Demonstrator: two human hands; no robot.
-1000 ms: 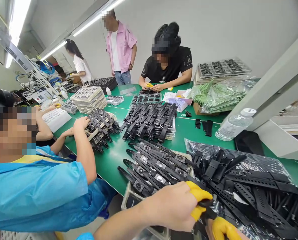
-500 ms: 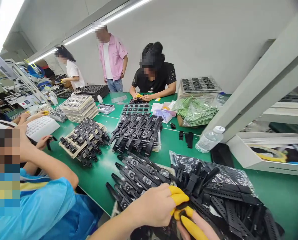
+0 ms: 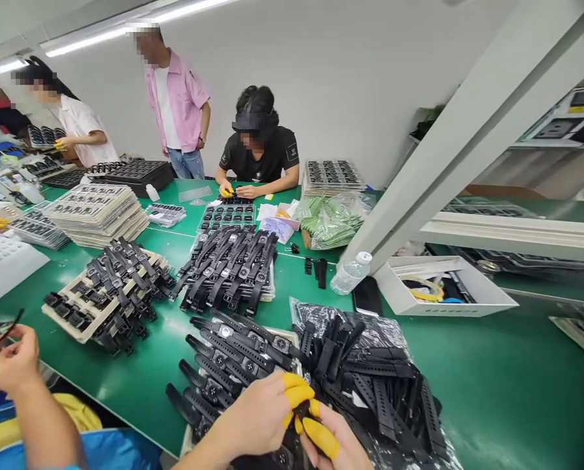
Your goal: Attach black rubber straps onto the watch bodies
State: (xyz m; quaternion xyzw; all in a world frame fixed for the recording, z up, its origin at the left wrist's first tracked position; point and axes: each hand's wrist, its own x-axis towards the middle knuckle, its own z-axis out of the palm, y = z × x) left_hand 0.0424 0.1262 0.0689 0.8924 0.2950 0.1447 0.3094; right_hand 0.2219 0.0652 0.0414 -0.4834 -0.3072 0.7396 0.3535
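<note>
My left hand (image 3: 267,414) and my right hand (image 3: 328,434), both with yellow finger covers, meet at the lower middle of the view. Their fingertips pinch a small black piece (image 3: 302,410), mostly hidden between them. Just beyond and to the left lies a tray of watches with black straps (image 3: 245,352). To the right, loose black straps (image 3: 385,385) are heaped on a clear plastic bag (image 3: 370,329).
Stacked watches (image 3: 228,267) and another watch tray (image 3: 106,294) stand farther back. A bottle (image 3: 351,274), a dark phone-like object (image 3: 367,297) and a white box (image 3: 443,287) are right. A co-worker's hand (image 3: 15,359) is left; others work beyond.
The view has swung to the right, so things appear farther left. My hands remain together around the small black piece. The neighbour's hands now show at the left edge, holding a thin dark item.
</note>
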